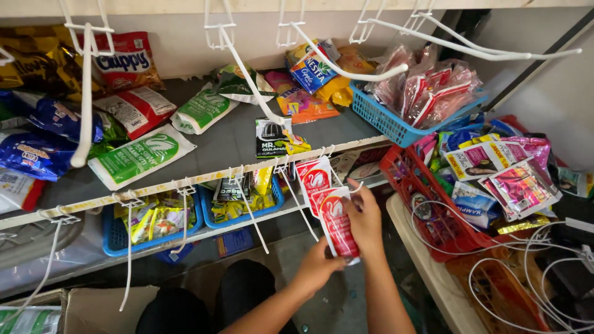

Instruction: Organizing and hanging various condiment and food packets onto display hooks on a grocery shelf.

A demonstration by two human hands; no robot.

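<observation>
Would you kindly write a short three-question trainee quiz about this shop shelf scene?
1. True or false: both hands, left hand and right hand, hold the red and white sachet strip.
2. What colour is the basket of clear packets on the grey shelf? A blue, B green, C yellow.
3. Fill in: the white hooks overhead hang ____.

Key: 1 true; 2 A; 3 empty.
</observation>
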